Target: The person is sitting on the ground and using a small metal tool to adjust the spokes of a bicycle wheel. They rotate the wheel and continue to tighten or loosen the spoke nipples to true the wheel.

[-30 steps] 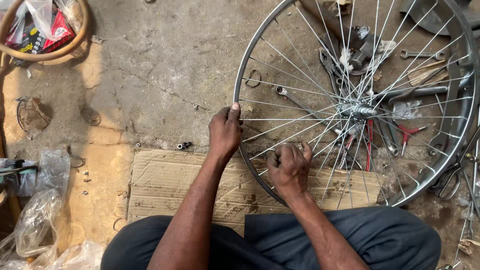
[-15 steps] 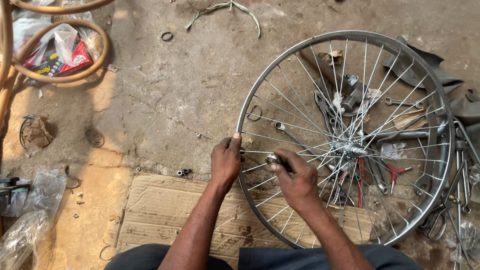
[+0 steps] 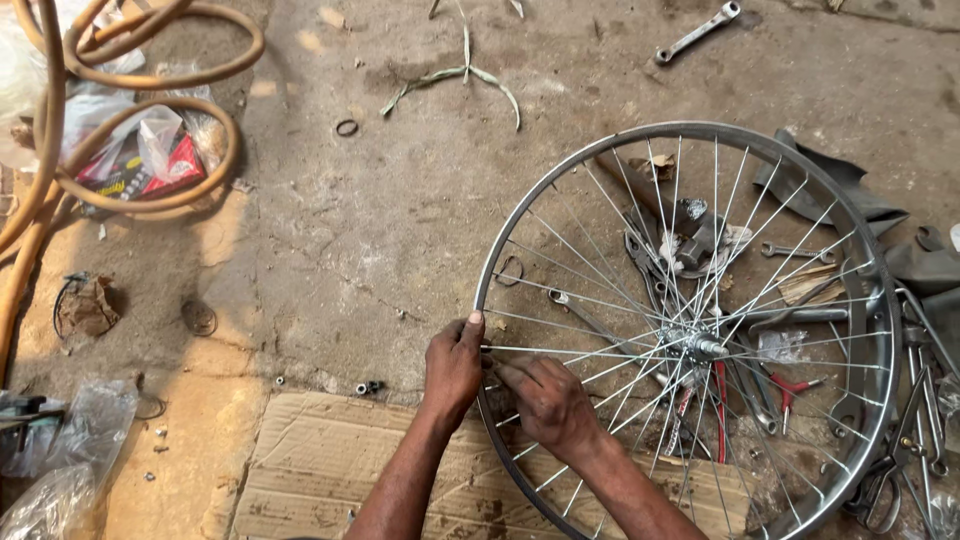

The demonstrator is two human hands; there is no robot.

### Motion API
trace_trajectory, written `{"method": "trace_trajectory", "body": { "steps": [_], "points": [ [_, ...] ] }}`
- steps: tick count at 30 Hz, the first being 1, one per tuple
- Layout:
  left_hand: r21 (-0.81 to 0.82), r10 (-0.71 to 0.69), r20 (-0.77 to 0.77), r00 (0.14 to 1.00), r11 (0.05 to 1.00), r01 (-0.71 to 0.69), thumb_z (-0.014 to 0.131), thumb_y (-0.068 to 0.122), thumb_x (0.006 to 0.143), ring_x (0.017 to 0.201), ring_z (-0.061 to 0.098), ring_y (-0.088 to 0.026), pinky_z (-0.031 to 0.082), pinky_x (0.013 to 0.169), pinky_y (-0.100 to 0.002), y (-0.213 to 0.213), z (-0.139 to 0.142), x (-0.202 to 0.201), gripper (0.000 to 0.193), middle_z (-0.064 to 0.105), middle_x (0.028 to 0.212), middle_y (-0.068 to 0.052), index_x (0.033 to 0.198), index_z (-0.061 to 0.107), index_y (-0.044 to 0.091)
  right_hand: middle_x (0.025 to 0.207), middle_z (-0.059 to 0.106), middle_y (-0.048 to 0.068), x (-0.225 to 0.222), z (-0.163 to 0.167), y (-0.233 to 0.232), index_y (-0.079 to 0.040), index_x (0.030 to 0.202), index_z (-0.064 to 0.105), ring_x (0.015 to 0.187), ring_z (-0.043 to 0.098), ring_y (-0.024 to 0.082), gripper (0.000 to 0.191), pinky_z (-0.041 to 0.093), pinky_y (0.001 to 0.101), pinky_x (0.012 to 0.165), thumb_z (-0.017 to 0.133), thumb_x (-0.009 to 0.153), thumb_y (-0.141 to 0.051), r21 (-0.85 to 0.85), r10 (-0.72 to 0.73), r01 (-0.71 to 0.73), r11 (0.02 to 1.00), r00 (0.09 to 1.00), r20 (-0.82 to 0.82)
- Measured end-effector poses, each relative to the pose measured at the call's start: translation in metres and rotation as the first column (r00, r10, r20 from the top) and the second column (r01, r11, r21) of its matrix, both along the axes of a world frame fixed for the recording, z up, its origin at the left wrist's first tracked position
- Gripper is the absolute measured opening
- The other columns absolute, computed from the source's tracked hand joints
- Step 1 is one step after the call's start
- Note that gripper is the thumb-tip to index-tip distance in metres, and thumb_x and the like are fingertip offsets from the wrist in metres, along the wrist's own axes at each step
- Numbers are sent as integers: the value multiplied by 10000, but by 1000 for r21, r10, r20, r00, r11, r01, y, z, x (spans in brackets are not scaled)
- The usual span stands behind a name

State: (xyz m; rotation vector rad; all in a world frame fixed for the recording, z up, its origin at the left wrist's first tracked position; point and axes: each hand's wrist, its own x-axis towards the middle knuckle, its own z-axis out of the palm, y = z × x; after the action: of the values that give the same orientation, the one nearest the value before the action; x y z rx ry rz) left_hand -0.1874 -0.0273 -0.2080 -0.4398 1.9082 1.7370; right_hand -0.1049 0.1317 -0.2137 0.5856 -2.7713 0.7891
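A spoked bicycle wheel lies flat on the ground, its metal rim [image 3: 560,172] round and its hub [image 3: 697,345] at the centre. My left hand [image 3: 452,368] grips the rim at its left side, thumb over the edge. My right hand [image 3: 546,402] is just inside the rim, fingers pinched on a spoke [image 3: 590,352] close to where it meets the rim. The two hands nearly touch. Whether the right hand also holds a small tool is hidden by the fingers.
Flattened cardboard [image 3: 320,470] lies under my arms. Pliers, wrenches and red-handled tools [image 3: 790,385] lie beneath the wheel. A spanner [image 3: 696,33] rests at the top, rubber tubing [image 3: 140,150] coils at the left, a black rubber piece [image 3: 860,200] lies right, and small nuts [image 3: 368,387] sit by the cardboard.
The view has tilted so the wheel sits lower in frame. My right hand moved from the lower spokes up to the rim beside my left hand, which still holds the rim.
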Motion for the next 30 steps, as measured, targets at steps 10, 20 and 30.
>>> {"method": "trace_trajectory", "body": {
  "steps": [10, 20, 30],
  "points": [
    [116, 13, 114, 993, 993, -27, 493, 537, 1013, 698, 631, -166, 543, 610, -344, 1, -5, 3, 575, 633, 794, -81, 1055, 672, -8, 1018, 706, 110, 11, 8, -3, -17, 1041, 707, 961, 709, 247, 288, 632, 331, 808, 720, 773, 85, -24, -42, 42, 999, 999, 17],
    [180, 14, 146, 989, 983, -41, 490, 559, 985, 733, 654, -162, 561, 643, -343, 1, -9, 4, 597, 662, 824, -73, 1154, 676, 17, 1047, 713, 115, 9, 12, -9, -23, 1056, 692, 1027, 730, 276, 294, 642, 343, 881, 706, 793, 106, -112, -43, 44, 993, 999, 11],
    [87, -71, 115, 991, 994, 61, 718, 343, 928, 745, 649, -186, 553, 661, -351, 2, -2, 8, 430, 696, 862, -111, 1115, 679, -41, 1005, 726, 111, 8, 11, -15, -34, 1036, 726, 969, 691, 258, 239, 535, 418, 860, 707, 807, 27, 124, -124, 128, 984, 991, -40]
  ]
}}
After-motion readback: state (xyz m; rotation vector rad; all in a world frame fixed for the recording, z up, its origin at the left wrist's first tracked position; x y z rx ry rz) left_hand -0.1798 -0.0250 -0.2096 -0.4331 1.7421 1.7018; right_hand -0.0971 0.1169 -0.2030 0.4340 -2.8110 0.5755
